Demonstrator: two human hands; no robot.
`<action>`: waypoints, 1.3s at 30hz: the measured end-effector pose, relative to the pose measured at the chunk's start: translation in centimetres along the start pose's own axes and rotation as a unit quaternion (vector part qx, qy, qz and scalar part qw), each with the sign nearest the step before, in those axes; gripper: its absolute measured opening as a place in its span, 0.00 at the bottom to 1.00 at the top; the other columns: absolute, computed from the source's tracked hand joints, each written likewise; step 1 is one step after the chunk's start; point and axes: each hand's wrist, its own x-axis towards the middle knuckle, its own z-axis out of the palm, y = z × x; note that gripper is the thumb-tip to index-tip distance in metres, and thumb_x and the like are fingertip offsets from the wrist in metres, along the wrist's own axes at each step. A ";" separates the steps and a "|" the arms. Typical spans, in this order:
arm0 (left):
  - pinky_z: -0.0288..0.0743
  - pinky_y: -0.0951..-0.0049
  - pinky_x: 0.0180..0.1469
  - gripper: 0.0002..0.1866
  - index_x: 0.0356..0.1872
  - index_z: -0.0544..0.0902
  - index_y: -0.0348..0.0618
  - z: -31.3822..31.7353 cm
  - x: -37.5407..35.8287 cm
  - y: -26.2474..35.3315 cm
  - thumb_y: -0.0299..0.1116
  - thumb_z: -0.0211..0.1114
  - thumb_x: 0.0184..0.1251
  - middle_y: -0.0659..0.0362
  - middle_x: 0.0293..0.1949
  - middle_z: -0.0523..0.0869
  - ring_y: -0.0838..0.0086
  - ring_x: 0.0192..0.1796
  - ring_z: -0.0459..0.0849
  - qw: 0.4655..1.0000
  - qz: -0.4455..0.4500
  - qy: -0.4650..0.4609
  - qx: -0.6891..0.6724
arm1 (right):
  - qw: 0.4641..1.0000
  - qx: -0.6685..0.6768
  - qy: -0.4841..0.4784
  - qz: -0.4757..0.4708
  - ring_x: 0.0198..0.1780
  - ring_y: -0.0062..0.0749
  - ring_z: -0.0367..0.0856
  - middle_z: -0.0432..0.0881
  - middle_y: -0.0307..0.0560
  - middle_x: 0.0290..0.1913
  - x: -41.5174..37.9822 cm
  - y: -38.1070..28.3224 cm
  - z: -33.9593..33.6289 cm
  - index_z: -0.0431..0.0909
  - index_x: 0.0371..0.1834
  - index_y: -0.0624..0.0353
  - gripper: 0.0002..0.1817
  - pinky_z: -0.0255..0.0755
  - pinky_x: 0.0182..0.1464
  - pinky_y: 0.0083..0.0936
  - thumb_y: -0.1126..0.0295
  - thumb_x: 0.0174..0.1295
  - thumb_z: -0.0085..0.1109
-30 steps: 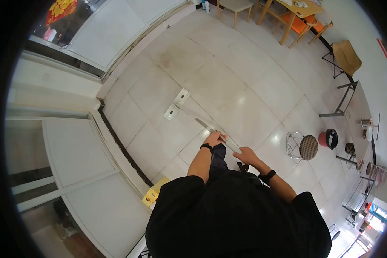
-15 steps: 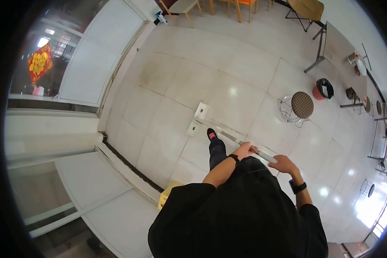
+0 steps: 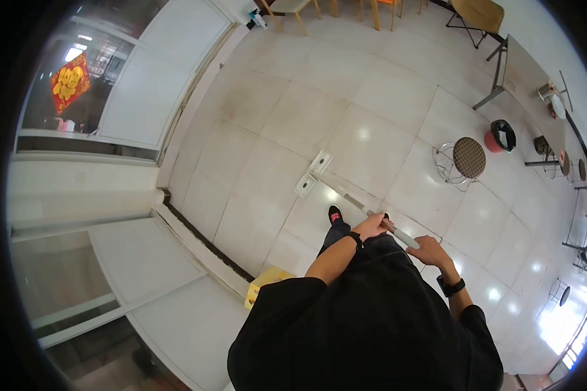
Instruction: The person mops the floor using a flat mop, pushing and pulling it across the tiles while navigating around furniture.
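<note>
My left hand (image 3: 371, 226) is closed around the handle of a mop (image 3: 352, 199), partway up the pole. Closer to the top end, my right hand (image 3: 429, 251) grips the pale upper part of the same handle. The pole slants away from my body to the upper left. Its flat white head (image 3: 314, 174), in two halves with a dark slot in each, lies on the tiled floor (image 3: 267, 169) beyond my feet. A dark shoe (image 3: 334, 214) with pink laces stands just short of the head. Part of the other shoe shows by my left hand.
To the right are a round stool (image 3: 469, 157), a pink bin (image 3: 496, 141) with a black liner and a long table (image 3: 522, 68). White sliding panels (image 3: 156, 85) line the left side. A yellow box (image 3: 265, 284) sits beside my left elbow. Chairs (image 3: 292, 6) stand at the far end.
The room has shifted slightly right in view. The mop head stays at about the same floor spot, while the pink-laced shoe is farther back from it. The other shoe has come into view. Both hands keep their grip.
</note>
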 end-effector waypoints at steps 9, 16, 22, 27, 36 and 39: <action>0.74 0.51 0.41 0.11 0.36 0.64 0.30 -7.7 -0.9 10.9 0.30 0.41 0.61 0.45 0.33 0.75 0.54 0.36 0.78 0.998 0.042 0.022 -0.040 | 0.999 0.003 -0.012 -0.036 0.30 0.52 0.75 0.76 0.61 0.24 8.8 -9.7 2.8 0.75 0.25 0.66 0.19 0.69 0.35 0.38 0.57 0.46 0.54; 0.75 0.57 0.41 0.14 0.33 0.68 0.32 -20.0 -8.5 24.5 0.36 0.44 0.65 0.46 0.31 0.77 0.58 0.36 0.78 0.937 0.267 -0.010 0.227 | 0.988 -0.037 0.070 -0.136 0.37 0.56 0.74 0.76 0.66 0.30 23.1 -18.3 14.4 0.75 0.27 0.70 0.27 0.68 0.41 0.40 0.49 0.45 0.53; 0.73 0.65 0.30 0.13 0.29 0.68 0.31 -27.7 -12.5 32.0 0.34 0.47 0.63 0.52 0.24 0.74 0.66 0.26 0.76 0.955 0.253 0.154 0.015 | 0.993 0.079 -0.047 -0.071 0.16 0.40 0.75 0.74 0.53 0.14 29.2 -29.6 20.1 0.72 0.22 0.72 0.23 0.70 0.23 0.32 0.55 0.48 0.52; 0.73 0.70 0.29 0.12 0.29 0.68 0.32 -29.4 -14.2 32.2 0.34 0.47 0.63 0.53 0.23 0.74 0.67 0.25 0.75 0.948 0.250 0.195 0.018 | 0.991 0.067 -0.105 -0.056 0.14 0.37 0.74 0.73 0.53 0.13 28.3 -32.4 21.3 0.68 0.26 0.76 0.23 0.69 0.20 0.30 0.58 0.50 0.50; 0.74 0.66 0.36 0.11 0.33 0.67 0.30 -26.5 -11.7 23.4 0.32 0.46 0.63 0.50 0.27 0.74 0.64 0.30 0.75 0.962 0.223 0.151 0.044 | 0.974 0.084 -0.204 0.059 0.11 0.29 0.68 0.69 0.45 0.14 23.7 -24.7 20.5 0.69 0.27 0.68 0.20 0.63 0.12 0.25 0.58 0.47 0.52; 0.75 0.64 0.39 0.09 0.33 0.67 0.28 -24.7 -12.7 19.5 0.28 0.46 0.60 0.48 0.30 0.74 0.62 0.34 0.75 0.972 0.210 0.083 0.062 | 0.980 0.098 -0.163 0.049 0.12 0.28 0.68 0.70 0.45 0.15 19.0 -22.4 19.1 0.69 0.28 0.68 0.21 0.62 0.12 0.24 0.56 0.47 0.54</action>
